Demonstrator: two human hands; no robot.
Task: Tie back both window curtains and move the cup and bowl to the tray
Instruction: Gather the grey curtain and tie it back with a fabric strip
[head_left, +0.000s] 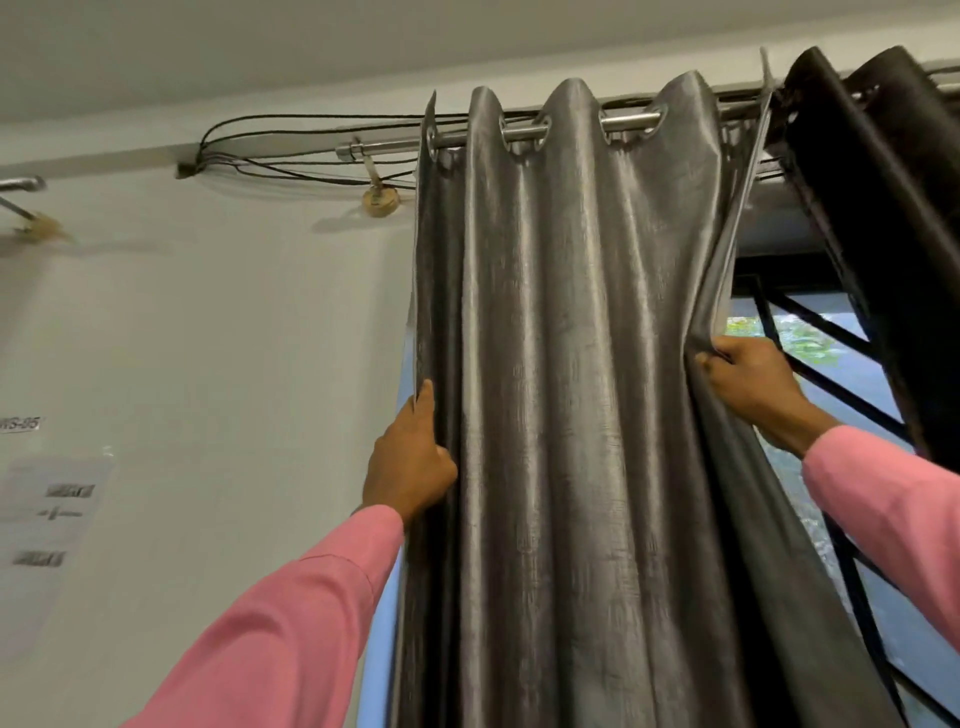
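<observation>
A shiny grey curtain (571, 389) hangs in folds from a metal rod (628, 122) by eyelets. My left hand (410, 462) grips its left edge at mid height. My right hand (748, 379) pinches its right edge, pulling that edge away from the window. A second, darker curtain (857, 208) hangs bunched at the top right on the same rod. Both arms wear pink sleeves. The cup, bowl and tray are not in view.
Behind the curtains is a window (831, 364) with black diagonal bars and greenery outside. Black cables (291, 156) run along the white wall near the rod's bracket (379, 200). Paper labels (52, 509) are stuck on the wall at the left.
</observation>
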